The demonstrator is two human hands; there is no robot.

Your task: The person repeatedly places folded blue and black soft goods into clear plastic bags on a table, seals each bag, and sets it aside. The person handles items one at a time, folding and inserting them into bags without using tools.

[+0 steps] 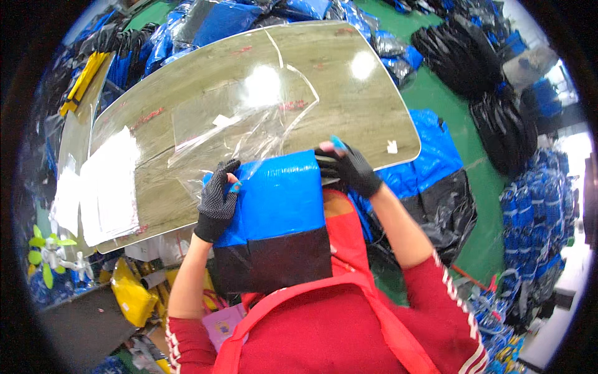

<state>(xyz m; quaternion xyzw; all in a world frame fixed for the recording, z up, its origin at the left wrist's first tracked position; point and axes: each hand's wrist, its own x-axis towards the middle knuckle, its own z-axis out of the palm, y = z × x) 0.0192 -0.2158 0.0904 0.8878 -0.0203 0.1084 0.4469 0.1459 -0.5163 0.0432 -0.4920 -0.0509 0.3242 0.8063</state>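
A blue and black folded item (277,221) stands upright against my chest at the near edge of the table (374,106). My left hand (218,196), in a black dotted glove, grips its upper left edge. Gloved the same way, my right hand (349,167) holds its upper right corner, fingers curled over the top. A clear plastic bag (249,121) lies flat on the table just beyond the item.
A stack of white paper sheets (109,184) lies at the table's left end. Piles of blue and black packed goods (430,181) surround the table, with more black bundles (461,50) on the green floor at right. Yellow bags (131,293) sit at lower left.
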